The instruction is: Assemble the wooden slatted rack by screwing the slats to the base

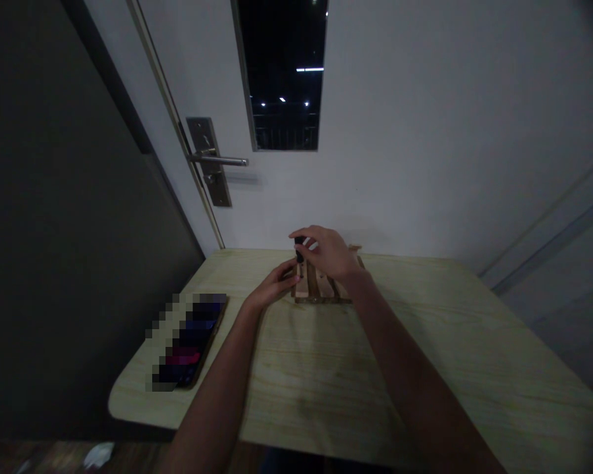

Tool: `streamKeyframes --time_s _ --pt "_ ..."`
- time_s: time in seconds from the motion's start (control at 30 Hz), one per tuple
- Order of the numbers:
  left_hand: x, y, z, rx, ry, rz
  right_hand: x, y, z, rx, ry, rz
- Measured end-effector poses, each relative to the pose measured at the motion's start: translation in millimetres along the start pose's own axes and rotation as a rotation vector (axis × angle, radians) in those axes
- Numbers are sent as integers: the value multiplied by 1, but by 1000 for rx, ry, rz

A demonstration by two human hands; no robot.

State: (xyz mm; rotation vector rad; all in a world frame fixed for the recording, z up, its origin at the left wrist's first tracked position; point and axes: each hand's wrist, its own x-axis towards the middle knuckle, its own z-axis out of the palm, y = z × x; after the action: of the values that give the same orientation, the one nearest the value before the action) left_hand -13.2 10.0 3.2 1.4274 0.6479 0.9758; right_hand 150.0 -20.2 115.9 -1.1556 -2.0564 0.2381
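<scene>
A small slatted wooden piece, with brown strips and dark holes, lies on the table near its back edge. My left hand is closed on its left edge, with the thumb on top and the other fingers along the side. Above the piece's left strip, my right hand pinches an upright black cylindrical object between thumb and fingers. Its lower end is at the wood near a hole; whether it sits inside cannot be made out. My right hand and wrist hide much of the piece's right side.
A smartphone, partly pixelated, lies at the table's left. The pale wood-grain table has a rounded front left corner. Behind it stands a white door with a metal handle and a narrow dark window.
</scene>
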Motion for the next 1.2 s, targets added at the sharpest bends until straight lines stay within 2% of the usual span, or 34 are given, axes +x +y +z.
streamKeyframes --time_s 0.23,0.63,0.9,1.2 --pt "-1 4 3 -11 -13 -2 1 -1 0 106 -26 15" --pt "-1 1 0 18 -6 -6 0 5 1 53 -4 -22" --pt "1 -1 -2 16 -38 12 1 4 0 126 0 -12" --pt "1 -3 -3 3 -36 12 2 5 0 -35 35 -70"
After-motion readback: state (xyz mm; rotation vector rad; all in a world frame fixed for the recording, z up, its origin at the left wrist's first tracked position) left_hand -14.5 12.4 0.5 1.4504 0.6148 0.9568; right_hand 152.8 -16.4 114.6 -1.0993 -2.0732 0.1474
